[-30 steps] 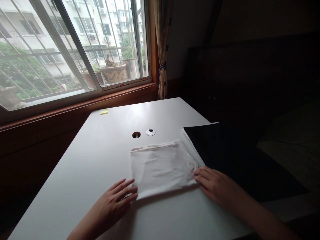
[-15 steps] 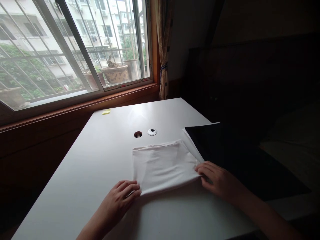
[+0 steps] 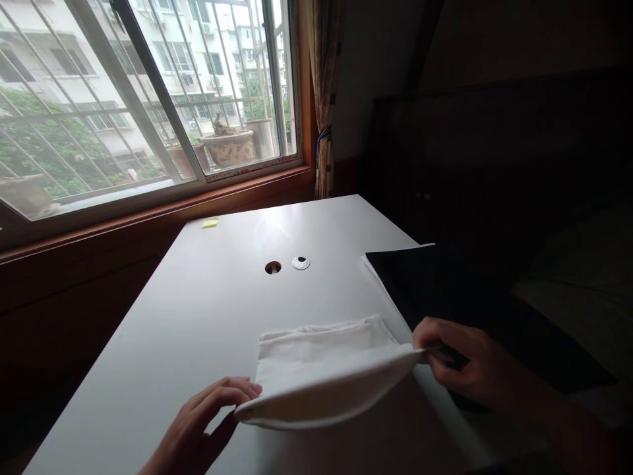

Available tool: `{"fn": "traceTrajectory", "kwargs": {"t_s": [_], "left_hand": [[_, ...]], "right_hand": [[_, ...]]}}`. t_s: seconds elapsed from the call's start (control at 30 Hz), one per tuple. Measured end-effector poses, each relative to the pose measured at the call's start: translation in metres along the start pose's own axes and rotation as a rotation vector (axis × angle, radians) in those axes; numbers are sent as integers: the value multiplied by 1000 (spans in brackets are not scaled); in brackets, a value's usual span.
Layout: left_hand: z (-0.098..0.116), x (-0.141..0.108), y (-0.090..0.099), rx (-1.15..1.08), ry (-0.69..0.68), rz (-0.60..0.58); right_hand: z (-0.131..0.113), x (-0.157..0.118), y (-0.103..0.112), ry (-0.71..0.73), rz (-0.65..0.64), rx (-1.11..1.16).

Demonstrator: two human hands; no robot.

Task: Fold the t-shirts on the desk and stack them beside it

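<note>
A folded white cloth [image 3: 321, 363] lies partly on the white table, its near edge lifted and gaping so a yellowish inside shows. My left hand [image 3: 208, 412] pinches the near left corner between thumb and fingers. At the near right corner, my right hand [image 3: 459, 356] is closed on the fabric, holding it a little higher than the left. The far edge of the cloth still rests on the tabletop. Just beyond my right hand is a dark flat piece [image 3: 445, 290] with a white layer showing under its left edge.
The white table [image 3: 163, 343] has a round cable hole [image 3: 273, 268] with a white round cover [image 3: 301, 263] beside it. A yellow sticky note [image 3: 210, 223] lies near the far left corner. Behind stands a barred window [image 3: 148, 92] with a tied curtain [image 3: 324, 132].
Both hands have moved toward me and apart, pulling the white cloth nearer. Its near edge has risen off the table and opened. The dark piece has stayed put.
</note>
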State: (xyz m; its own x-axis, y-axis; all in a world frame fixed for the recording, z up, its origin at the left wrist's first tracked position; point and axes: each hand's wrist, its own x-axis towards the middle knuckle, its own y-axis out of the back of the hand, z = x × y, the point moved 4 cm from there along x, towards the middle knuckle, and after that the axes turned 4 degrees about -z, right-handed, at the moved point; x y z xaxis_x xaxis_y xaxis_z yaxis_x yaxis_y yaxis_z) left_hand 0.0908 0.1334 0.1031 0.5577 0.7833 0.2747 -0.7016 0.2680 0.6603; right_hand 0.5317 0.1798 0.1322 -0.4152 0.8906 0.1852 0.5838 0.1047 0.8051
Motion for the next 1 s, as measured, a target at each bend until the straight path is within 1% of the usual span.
{"fn": "traceTrajectory", "kwargs": {"t_s": [0.07,0.13,0.2,0.23,0.27,0.33,0.4,0.43,0.47,0.5,0.53,0.57,0.6,0.67,0.73,0.8,0.87,0.9,0.93,1.0], "left_hand": [[9,-4,15,-152,69,47],[13,-3,28,-281,152,137],[8,5,36,-374,264,238],[1,11,38,-415,327,272],[-8,18,37,-457,390,288],[-31,35,32,-539,500,278],[-61,49,26,-583,582,272],[-76,54,24,-570,612,296],[-90,57,24,-520,641,343],[-101,60,26,-425,644,404],[-108,62,27,-303,624,451],[-110,64,28,-168,574,474],[-106,67,26,-29,500,469],[-90,75,14,212,315,375],[-71,85,-8,392,133,211],[-60,94,-35,521,17,35],[-63,102,-57,605,-8,-83],[-69,106,-64,633,12,-110],[-78,108,-68,650,46,-115],[-97,110,-68,663,115,-91]], "right_hand": [[-4,6,12,-19,21,111],[-6,19,20,-61,43,232],[-5,40,20,-112,55,339],[-3,54,17,-130,56,377],[-1,68,12,-136,61,405],[6,100,-3,-115,39,419],[18,129,-23,-98,10,381],[25,142,-33,-103,-14,330],[31,153,-42,-112,-1,252],[37,162,-50,-116,22,154],[40,168,-58,-112,45,44],[41,172,-66,-100,66,-58],[38,174,-75,-76,76,-144],[25,171,-94,2,62,-232],[4,163,-115,113,18,-212],[-19,152,-137,235,-51,-157],[-34,140,-155,309,-118,-143],[-38,135,-161,320,-147,-157],[-38,130,-166,311,-168,-180],[-31,121,-169,269,-197,-225]]}}
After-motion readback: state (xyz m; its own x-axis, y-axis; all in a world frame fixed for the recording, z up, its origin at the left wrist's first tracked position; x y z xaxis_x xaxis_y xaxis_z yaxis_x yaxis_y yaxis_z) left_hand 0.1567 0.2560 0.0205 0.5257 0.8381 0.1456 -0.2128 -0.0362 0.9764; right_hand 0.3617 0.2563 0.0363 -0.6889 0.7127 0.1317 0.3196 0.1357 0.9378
